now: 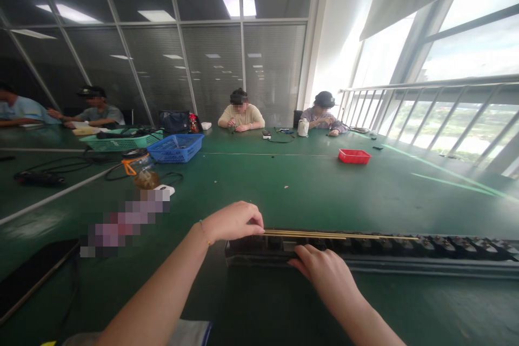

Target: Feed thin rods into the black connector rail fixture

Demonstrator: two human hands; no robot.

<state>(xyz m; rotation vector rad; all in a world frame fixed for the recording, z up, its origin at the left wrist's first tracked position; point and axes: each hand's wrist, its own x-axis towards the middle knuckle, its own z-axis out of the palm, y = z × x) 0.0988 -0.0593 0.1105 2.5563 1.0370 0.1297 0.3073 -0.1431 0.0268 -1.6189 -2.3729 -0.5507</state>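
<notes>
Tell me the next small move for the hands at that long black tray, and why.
Probably lower the thin brass rods into the long black tray: the left hand pinches their near end above the tray, and the right hand rests on the tray's front edge, steadying it.

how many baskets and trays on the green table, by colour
blue basket: 1
green basket: 1
red tray: 1
long black tray, under the left hand and right hand: 1
total: 4
</notes>
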